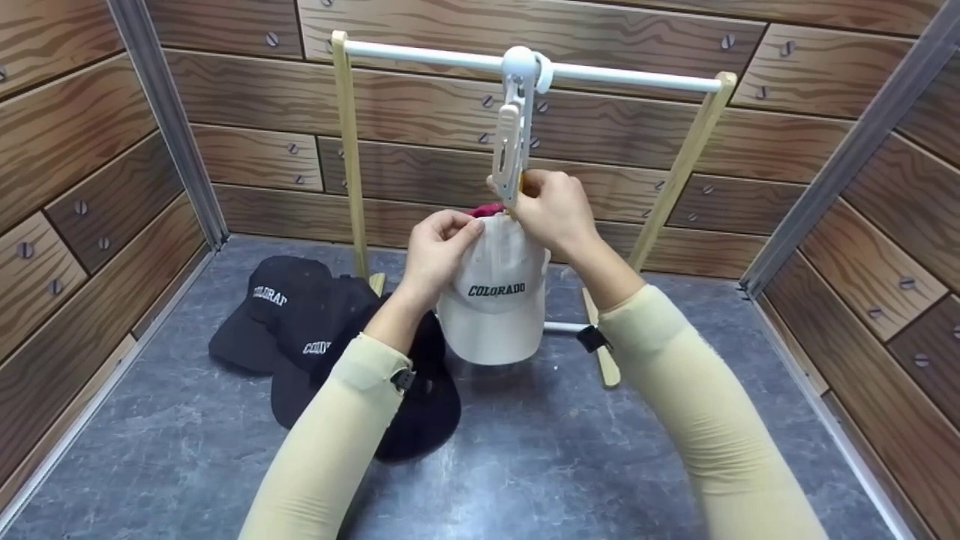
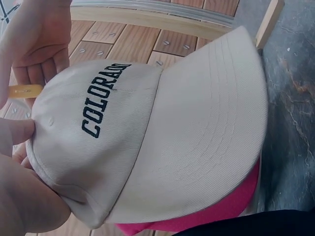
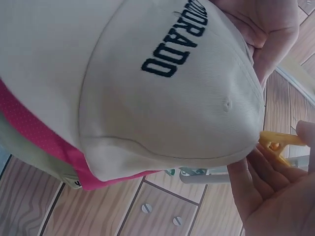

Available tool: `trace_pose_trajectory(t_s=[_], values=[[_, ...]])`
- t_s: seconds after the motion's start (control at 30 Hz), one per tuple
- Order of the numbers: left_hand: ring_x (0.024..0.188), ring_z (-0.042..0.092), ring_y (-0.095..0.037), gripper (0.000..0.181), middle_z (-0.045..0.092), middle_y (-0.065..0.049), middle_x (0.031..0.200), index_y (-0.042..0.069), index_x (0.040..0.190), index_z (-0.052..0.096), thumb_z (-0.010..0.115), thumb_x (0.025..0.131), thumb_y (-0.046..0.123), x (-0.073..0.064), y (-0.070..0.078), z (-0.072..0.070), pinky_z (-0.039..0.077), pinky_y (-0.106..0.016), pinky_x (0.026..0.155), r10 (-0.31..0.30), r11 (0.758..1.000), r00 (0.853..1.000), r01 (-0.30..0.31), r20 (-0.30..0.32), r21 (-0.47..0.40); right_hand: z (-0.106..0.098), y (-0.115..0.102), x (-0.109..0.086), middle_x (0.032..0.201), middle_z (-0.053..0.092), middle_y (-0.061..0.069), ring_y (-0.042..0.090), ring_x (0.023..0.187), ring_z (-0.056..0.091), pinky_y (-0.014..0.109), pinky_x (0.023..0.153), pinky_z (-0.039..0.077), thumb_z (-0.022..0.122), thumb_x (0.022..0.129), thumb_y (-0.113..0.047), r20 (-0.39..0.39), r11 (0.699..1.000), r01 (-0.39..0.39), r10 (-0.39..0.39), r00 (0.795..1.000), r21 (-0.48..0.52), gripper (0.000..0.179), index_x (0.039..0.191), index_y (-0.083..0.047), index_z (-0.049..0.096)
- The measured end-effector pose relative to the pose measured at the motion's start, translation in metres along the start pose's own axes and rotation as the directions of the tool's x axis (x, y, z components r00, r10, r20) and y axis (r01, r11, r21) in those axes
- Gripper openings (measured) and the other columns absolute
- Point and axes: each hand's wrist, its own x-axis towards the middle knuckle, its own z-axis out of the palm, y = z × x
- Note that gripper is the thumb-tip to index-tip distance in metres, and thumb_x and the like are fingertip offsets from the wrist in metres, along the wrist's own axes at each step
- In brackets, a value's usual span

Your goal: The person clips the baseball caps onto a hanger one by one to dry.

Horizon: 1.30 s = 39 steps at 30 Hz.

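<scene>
A cream cap point(image 1: 496, 255) with COLORADO lettering hangs below a white folding clip hanger point(image 1: 514, 127), brim down. My left hand point(image 1: 439, 247) pinches the cap's crown between thumb and fingers. Beside the hanger's lower end, my right hand point(image 1: 559, 210) pinches a yellow clip point(image 3: 280, 139) between thumb and fingers. The clip's tip meets the top of the crown; whether it bites the fabric I cannot tell. Close behind the cream cap is a pink cap point(image 2: 211, 215), and a pale green one point(image 3: 37, 150) shows behind that in the right wrist view.
The hanger hooks over the white bar point(image 1: 427, 56) of a rack with wooden posts point(image 1: 349, 165). Several black caps point(image 1: 292, 300) lie overlapping on the grey floor point(image 1: 525, 465) at left, partly behind my left forearm. Wood-patterned walls point(image 1: 247, 90) enclose the space.
</scene>
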Motion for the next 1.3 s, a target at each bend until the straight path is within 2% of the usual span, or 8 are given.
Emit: trace_pose_trajectory(t_s=[0.13,0.23,0.4,0.63,0.83,1.03,1.13,1.3], values=[[0.07,0.06,-0.009,0.01,0.066,0.004,0.076,0.002,0.097,0.08,0.08,0.102,0.011,-0.0024,0.0005,-0.0011,0.049,-0.023,0.064,0.005,1.0,1.0,-0.005,0.001,-0.006,-0.0015,-0.0012,0.0008,0.082,0.075,0.003,0.02,0.073,0.059,0.031,0.062,0.043,0.078,0.103,-0.049,0.007,1.0,-0.024,0.024,1.0,0.004,0.042,0.094,-0.008,0.084],[0.07,0.06,-0.01,0.009,0.067,0.003,0.076,0.002,0.097,0.08,0.08,0.101,0.01,-0.0046,0.0002,-0.0025,0.05,-0.024,0.064,0.0,1.0,1.0,0.0,0.002,-0.019,-0.0016,-0.0017,0.0015,0.077,0.072,0.002,0.019,0.071,0.057,0.028,0.059,0.04,0.076,0.104,-0.04,0.008,1.0,-0.02,0.02,1.0,0.007,0.036,0.089,-0.008,0.082],[0.07,0.06,-0.01,0.007,0.066,0.002,0.076,0.002,0.097,0.08,0.08,0.101,0.008,-0.0061,-0.0003,-0.0041,0.051,-0.024,0.064,0.003,0.999,1.0,-0.003,-0.001,-0.048,-0.0009,-0.0013,0.0023,0.067,0.063,-0.003,0.015,0.062,0.051,0.025,0.053,0.036,0.071,0.104,-0.024,-0.005,0.997,0.005,-0.005,1.0,0.079,0.033,0.074,-0.01,0.074],[0.07,0.06,-0.01,0.004,0.066,0.002,0.076,0.003,0.096,0.079,0.079,0.099,0.005,-0.008,0.0013,-0.0054,0.051,-0.024,0.064,0.02,0.996,1.0,-0.019,0.009,-0.091,0.0024,0.0007,0.0024,0.059,0.056,-0.009,0.008,0.055,0.047,0.022,0.049,0.034,0.068,0.105,-0.016,-0.034,0.987,0.009,-0.004,0.999,0.162,0.036,0.069,-0.013,0.072],[0.07,0.059,-0.011,0.004,0.064,0.001,0.076,0.003,0.095,0.079,0.079,0.099,0.005,-0.0098,0.0015,-0.0051,0.05,-0.024,0.063,0.041,0.993,0.999,-0.037,0.035,-0.115,0.004,0.0019,0.0021,0.061,0.061,-0.009,0.006,0.055,0.049,0.021,0.05,0.035,0.067,0.106,-0.015,-0.058,0.982,0.011,0.0,0.998,0.189,0.035,0.073,-0.01,0.077],[0.07,0.06,-0.01,0.004,0.066,0.001,0.076,0.005,0.095,0.079,0.078,0.099,0.003,-0.0103,0.0017,-0.0031,0.052,-0.024,0.064,0.057,0.988,0.998,-0.052,0.027,-0.147,0.0043,0.0027,0.002,0.075,0.079,0.006,0.004,0.058,0.061,0.019,0.05,0.042,0.065,0.11,-0.015,-0.038,0.969,-0.021,0.031,0.999,0.245,0.033,0.086,-0.002,0.084],[0.07,0.061,-0.01,0.004,0.066,0.001,0.076,0.004,0.095,0.079,0.078,0.099,0.003,-0.01,0.0018,-0.0018,0.052,-0.024,0.064,0.062,0.987,0.998,-0.058,0.022,-0.153,0.0045,0.0023,0.0019,0.081,0.081,0.012,0.003,0.061,0.066,0.019,0.052,0.045,0.065,0.11,-0.014,-0.03,0.968,-0.023,0.032,0.999,0.252,0.032,0.09,0.0,0.086],[0.071,0.061,-0.011,0.004,0.067,0.001,0.077,0.003,0.097,0.079,0.078,0.101,0.003,-0.0091,0.0036,0.0011,0.052,-0.024,0.065,0.071,0.986,0.997,-0.069,0.005,-0.15,0.0041,0.0019,0.0013,0.08,0.081,0.012,0.004,0.062,0.065,0.02,0.051,0.044,0.064,0.109,-0.014,-0.035,0.971,-0.012,0.021,0.999,0.24,0.033,0.088,-0.001,0.086]])
